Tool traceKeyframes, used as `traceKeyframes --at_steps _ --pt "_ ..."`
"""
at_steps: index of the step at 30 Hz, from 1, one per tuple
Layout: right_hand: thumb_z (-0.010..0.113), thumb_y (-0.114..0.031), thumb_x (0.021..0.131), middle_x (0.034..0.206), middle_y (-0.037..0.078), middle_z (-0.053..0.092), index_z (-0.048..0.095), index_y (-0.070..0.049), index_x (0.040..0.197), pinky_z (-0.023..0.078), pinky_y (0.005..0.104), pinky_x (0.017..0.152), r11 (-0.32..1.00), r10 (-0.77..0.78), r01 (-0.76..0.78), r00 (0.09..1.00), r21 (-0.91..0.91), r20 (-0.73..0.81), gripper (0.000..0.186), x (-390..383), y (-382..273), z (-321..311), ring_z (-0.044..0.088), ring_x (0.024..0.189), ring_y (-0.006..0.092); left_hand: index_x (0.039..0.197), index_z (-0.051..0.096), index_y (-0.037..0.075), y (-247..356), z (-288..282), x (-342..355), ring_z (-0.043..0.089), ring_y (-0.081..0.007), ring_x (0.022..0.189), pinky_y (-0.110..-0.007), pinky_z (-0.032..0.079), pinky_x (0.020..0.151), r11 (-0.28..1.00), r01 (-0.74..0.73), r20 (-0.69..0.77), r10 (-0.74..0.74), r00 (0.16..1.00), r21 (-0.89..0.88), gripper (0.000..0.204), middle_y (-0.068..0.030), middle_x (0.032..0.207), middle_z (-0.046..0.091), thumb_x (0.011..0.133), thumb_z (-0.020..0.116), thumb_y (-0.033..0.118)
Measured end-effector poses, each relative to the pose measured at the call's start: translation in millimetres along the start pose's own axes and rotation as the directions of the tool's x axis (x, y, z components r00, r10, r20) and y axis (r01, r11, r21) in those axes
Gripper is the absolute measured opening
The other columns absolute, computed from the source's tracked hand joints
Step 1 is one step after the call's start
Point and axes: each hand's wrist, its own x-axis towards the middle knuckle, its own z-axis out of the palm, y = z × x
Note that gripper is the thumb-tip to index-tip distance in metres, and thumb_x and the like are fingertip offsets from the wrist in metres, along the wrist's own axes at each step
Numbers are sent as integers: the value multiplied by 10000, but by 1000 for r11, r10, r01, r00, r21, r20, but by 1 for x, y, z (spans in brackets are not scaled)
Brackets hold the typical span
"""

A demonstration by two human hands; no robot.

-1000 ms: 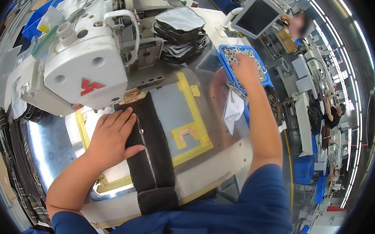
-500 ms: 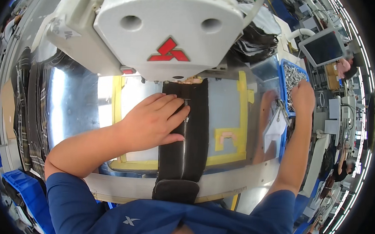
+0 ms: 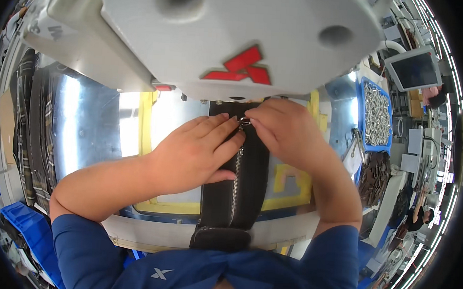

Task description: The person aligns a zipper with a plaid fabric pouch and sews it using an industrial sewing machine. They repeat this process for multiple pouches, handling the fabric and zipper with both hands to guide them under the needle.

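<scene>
Plaid cloth (image 3: 46, 135) lies at far left, near a blue bin (image 3: 30, 238). Next, the left hand (image 3: 192, 153) rests flat, fingers extended, on black cloth (image 3: 253, 182) lying on the counter (image 3: 93, 137) below a white machine (image 3: 284, 37). A silver zipper (image 3: 234, 197) runs down the cloth. The right hand (image 3: 290, 129) pinches a small metal piece (image 3: 245, 122) near the zipper's upper end. Farther right, a blue tray (image 3: 362, 114) holds many metal pieces (image 3: 378, 115).

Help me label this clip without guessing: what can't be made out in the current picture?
All in the head view:
Machine's working parts: hidden behind its white head.
White head's top: cut off by the upper edge.
Small metal piece: partly covered by fingertips of the right hand, too small for detail.
Palm of the left hand: turned down over the black cloth.
Black cloth's far edge: hidden by the white head.
</scene>
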Motion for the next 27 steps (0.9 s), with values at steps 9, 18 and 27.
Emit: traceKeyframes --at_steps 9,18,27 --pt "731 6 866 968 143 726 737 -28 1028 598 459 769 996 -5 20 988 92 -152 165 0 1 15 719 873 363 1387 651 9 -1 -1 1 635 -391 1318 -487 488 1109 997 55 -22 -53 998 61 780 -215 1408 651 881 766 591" --pt "766 -51 868 972 126 726 738 -33 1014 605 445 781 994 -97 104 982 35 -165 150 1 2 15 722 880 348 1428 640 -5 2 -6 2 611 -341 1240 -459 461 1069 991 110 51 -114 992 80 848 -163 1369 638 862 758 616" --pt "740 -104 912 894 111 675 679 -52 900 578 470 755 997 -20 10 993 -81 -119 81 11 9 20 691 843 339 1471 635 -2 5 -7 6 573 -272 1150 -400 448 937 982 84 76 -98 992 169 926 -96 1453 617 811 767 635"
